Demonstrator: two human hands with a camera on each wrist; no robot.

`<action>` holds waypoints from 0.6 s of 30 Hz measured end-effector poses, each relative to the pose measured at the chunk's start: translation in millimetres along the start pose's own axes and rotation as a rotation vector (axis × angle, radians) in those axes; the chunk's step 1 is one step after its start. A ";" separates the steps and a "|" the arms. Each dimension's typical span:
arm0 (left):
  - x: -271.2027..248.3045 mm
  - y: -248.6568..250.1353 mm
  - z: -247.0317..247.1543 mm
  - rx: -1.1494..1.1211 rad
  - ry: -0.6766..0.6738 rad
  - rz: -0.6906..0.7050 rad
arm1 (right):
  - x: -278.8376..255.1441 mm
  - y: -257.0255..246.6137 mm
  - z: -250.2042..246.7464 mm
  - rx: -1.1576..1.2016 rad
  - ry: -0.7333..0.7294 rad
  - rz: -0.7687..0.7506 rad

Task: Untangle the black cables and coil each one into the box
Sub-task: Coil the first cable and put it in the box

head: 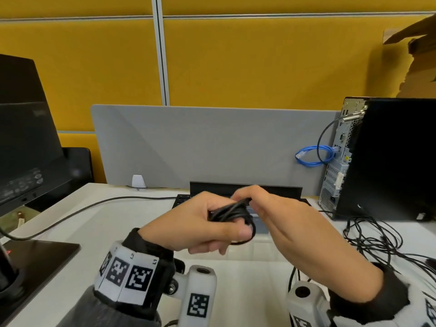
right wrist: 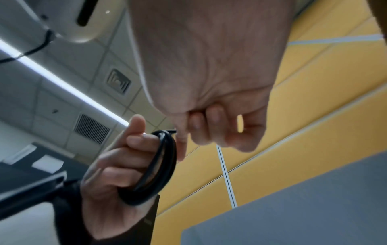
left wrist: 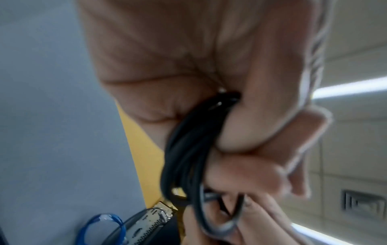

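Note:
My left hand (head: 212,223) holds a small coil of black cable (head: 232,214) above the desk, fingers curled round the bundle. My right hand (head: 247,199) pinches a strand at the top of the same coil. The left wrist view shows the coil (left wrist: 188,149) squeezed in the left hand (left wrist: 240,132), with one loop reaching the right hand's fingers (left wrist: 261,223). Seen from the right wrist, the right hand (right wrist: 188,132) touches the coil (right wrist: 161,165) at its top end. A tangle of more black cables (head: 377,239) lies at the right. A dark box (head: 245,188) sits just behind the hands.
A PC tower (head: 389,156) stands at the right with a blue cable (head: 313,156) looped beside it. A monitor (head: 23,138) and its base fill the left. Another black cable (head: 94,206) runs across the desk from the left. A grey divider (head: 212,142) closes the back.

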State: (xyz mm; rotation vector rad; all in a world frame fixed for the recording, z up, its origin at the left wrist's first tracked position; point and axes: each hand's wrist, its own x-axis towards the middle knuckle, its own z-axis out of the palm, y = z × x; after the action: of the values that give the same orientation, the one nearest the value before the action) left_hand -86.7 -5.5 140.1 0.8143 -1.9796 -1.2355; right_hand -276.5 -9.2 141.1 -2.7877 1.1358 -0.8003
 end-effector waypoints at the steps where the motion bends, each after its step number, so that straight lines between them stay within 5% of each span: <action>1: 0.9 -0.9 0.5 -0.048 0.035 0.052 | -1.0 1.3 0.1 0.173 -0.018 -0.024; 7: 16.8 -6.8 6.8 -0.215 0.480 0.127 | 9.4 2.5 14.9 0.625 0.137 0.001; 13: 30.7 -16.1 18.4 -0.637 0.413 0.188 | 16.1 8.5 28.0 0.750 0.276 0.165; 18: 32.5 -17.3 16.6 -0.507 0.573 0.190 | 11.6 19.3 24.2 0.670 0.230 0.190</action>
State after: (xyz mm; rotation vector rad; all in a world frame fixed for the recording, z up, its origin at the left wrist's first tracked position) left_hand -116.3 -28.7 125.2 0.6123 -1.1854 -1.1554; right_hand -270.6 -35.0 121.2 -2.0512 0.9103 -1.2245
